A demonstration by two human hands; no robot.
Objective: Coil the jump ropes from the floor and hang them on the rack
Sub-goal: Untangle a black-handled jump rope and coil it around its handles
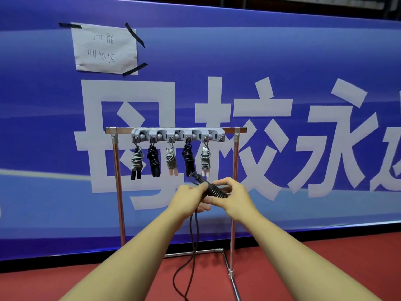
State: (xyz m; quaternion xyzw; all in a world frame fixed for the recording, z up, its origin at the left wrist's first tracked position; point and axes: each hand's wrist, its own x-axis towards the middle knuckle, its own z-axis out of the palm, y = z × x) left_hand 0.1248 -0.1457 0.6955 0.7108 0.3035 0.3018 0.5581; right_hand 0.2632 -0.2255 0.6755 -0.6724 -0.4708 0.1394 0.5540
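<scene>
Black jump rope (213, 189) gripped by both hands before rack (176, 129)

Being wound into tight turns around its handles, a black jump rope (213, 189), lying tilted at mid-frame just below the rack (178, 133), loose cord trailing down to the red floor. Hanging from the grey hook bar, five coiled ropes: grey on black handles (136, 162), black (153, 159), grey on pink (171, 161), black (188, 158), grey on white (205, 159).
</scene>
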